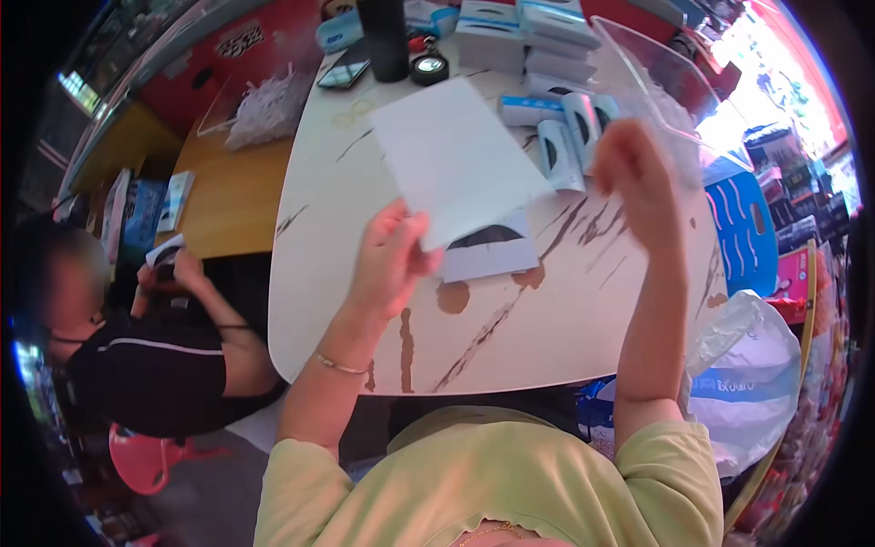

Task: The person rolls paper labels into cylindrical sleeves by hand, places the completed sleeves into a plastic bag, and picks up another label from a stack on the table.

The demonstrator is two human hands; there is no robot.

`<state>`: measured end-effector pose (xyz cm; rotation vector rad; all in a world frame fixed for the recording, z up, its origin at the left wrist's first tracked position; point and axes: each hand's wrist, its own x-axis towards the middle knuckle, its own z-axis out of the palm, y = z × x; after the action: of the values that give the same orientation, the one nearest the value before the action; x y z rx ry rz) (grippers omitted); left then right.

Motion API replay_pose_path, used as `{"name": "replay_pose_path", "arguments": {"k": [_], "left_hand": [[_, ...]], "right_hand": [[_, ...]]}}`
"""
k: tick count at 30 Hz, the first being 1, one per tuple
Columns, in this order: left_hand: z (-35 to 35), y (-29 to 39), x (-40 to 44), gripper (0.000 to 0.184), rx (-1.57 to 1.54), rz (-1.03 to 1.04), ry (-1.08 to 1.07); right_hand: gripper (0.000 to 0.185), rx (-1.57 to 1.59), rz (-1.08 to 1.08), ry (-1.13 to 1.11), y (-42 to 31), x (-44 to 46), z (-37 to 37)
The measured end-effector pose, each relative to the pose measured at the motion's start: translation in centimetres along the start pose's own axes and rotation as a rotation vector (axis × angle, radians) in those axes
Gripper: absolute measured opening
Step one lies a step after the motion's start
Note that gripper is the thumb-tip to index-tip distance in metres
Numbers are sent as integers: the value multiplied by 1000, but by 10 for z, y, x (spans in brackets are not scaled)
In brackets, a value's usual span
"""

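A blank white sheet point(460, 155) is pinched at its lower left corner by my left hand point(394, 255), which holds it tilted above the marble-patterned table point(355, 301). Partly under the sheet lies a flat white piece with a black curved shape point(492, 260). My right hand point(633, 164) is raised to the right of the sheet, beside small white and blue packages point(558, 155). Motion smears its fingers, so whether it holds anything is unclear.
Stacked white packs point(492, 36), a black bottle point(383, 41), a phone point(344, 67) and a clear bin point(656, 82) stand at the back. At left, a seated person point(155, 356) handles a small white piece. A plastic bag point(743, 383) hangs at right.
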<state>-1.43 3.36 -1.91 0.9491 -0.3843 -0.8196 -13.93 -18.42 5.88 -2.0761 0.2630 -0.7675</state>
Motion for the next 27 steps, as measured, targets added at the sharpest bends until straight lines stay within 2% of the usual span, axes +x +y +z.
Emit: {"name": "replay_pose_path", "arguments": {"k": [1,3,4,6,8,9,11,12,14,15,16,19,21,22,24,26,27], "left_hand": [[-2,5,2,14,-63,42,23],[3,19,5,11,-101,58,-7],[5,24,6,10,-106,70,-7],[7,29,10,10,-104,87,-7],[12,24,18,9,-158,43,-18],[19,23,19,15,-110,26,11],[24,19,24,15,-122,14,17],[25,16,26,14,-136,-4,31],[20,9,30,13,-171,-23,-4],[17,7,31,11,-204,-40,-30],[17,6,29,11,-207,-53,-40],[13,2,23,14,-174,-111,-95],[6,-6,22,18,-132,-150,-147],[2,-5,22,18,-133,-152,-145],[-2,-6,23,29,-116,-181,-293],[7,-4,22,41,-136,-134,-218],[-8,-4,25,49,-186,-165,-383]], "right_hand": [[5,24,-54,126,4,15,-21],[11,-167,-218,395,22,50,-66],[20,-250,-293,475,35,67,-90],[34,-142,-174,688,58,98,-112],[40,-341,119,538,130,130,-160],[47,-849,232,532,154,141,-174],[45,-1085,21,615,134,124,-166],[38,-992,-150,637,115,114,-154],[36,-622,-120,536,55,81,-99],[42,-631,-241,413,38,59,-70],[47,-510,-253,344,20,40,-35],[59,-664,-404,89,6,-2,21],[54,-496,-407,-3,4,-16,29],[37,-476,-492,22,8,-19,30],[31,-362,-532,-51,18,-20,29],[21,-110,-530,-140,20,-23,32],[21,-108,-528,-145,21,-26,34]]}}
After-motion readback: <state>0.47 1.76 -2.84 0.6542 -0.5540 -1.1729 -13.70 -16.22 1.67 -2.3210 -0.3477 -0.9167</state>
